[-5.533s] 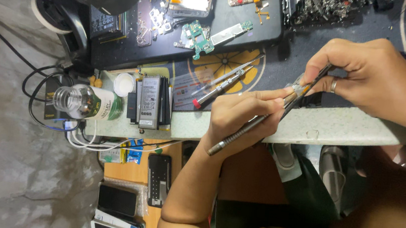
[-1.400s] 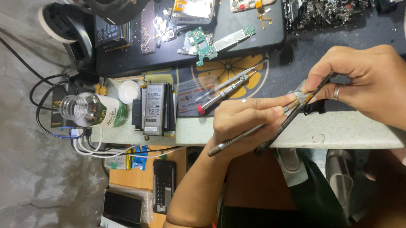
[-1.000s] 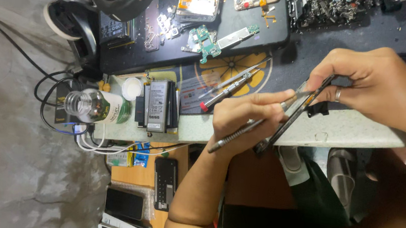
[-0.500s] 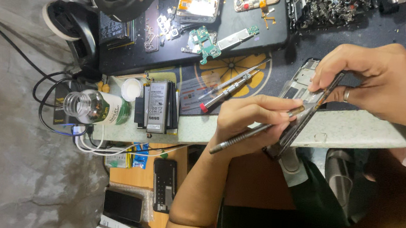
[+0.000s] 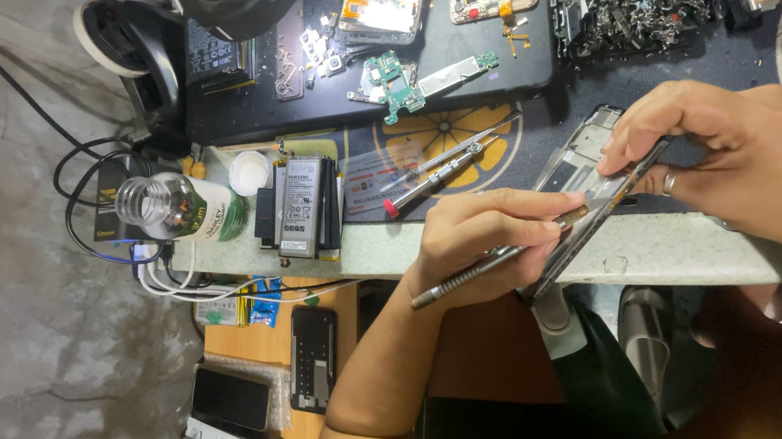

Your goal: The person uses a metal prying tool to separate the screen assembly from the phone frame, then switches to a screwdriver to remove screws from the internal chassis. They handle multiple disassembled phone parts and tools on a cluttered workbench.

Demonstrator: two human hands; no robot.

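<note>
Head view: the right hand (image 5: 756,156) pinches a thin dark phone frame (image 5: 595,217) edge-on, just above the pale speckled stone table edge (image 5: 678,250). The left hand (image 5: 480,243) is closed around a slim grey metal screwdriver (image 5: 472,276), its tip touching the frame. A clear open bottle (image 5: 174,206) lies well apart along that edge.

The screwdriver (image 5: 493,259) tip is hidden behind the phone frame (image 5: 594,222), so its contact point cannot be told. The right hand (image 5: 755,161) hides the frame's far end. The phones (image 5: 224,425) are cut off by the bottom edge.
</note>
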